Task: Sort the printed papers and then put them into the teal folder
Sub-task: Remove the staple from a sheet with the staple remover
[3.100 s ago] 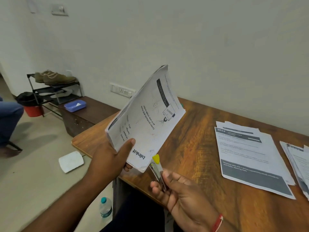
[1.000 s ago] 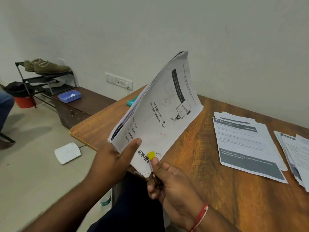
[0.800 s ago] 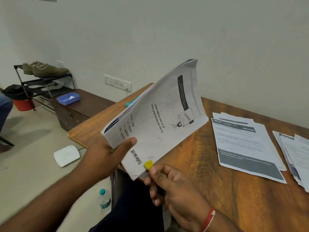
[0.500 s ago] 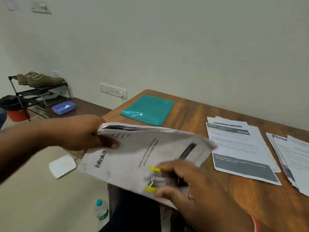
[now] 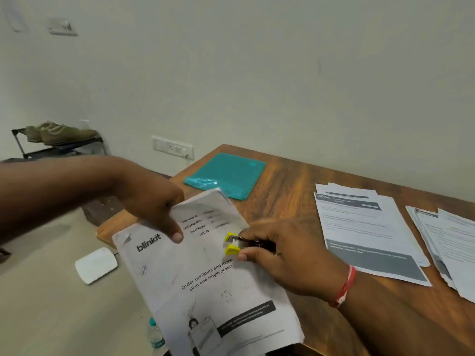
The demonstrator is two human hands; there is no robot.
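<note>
My left hand (image 5: 156,204) grips the top edge of a stack of printed papers (image 5: 205,276) with "blinkit" on its top sheet, thumb pressed on the page. The stack lies nearly flat, over the table's front left corner. My right hand (image 5: 288,255) holds a small metal tool with yellow tips (image 5: 232,244), a stapler or staple remover, its jaws over the sheet's right side. The teal folder (image 5: 228,174) lies closed at the table's far left. Two more paper piles lie on the right: one with a dark band (image 5: 365,232), another at the edge of view (image 5: 452,242).
The wooden table (image 5: 290,191) stands against a plain wall. Left of it are a low wooden cabinet, a shoe rack (image 5: 56,142) with shoes, a wall socket (image 5: 172,147), a white flat object (image 5: 96,264) on the floor and a water bottle (image 5: 155,335) below the papers.
The paper stack, held upright a second ago, has been turned down nearly flat with its printed face up, uncovering the teal folder. My right hand has brought the yellow-tipped tool over the sheet.
</note>
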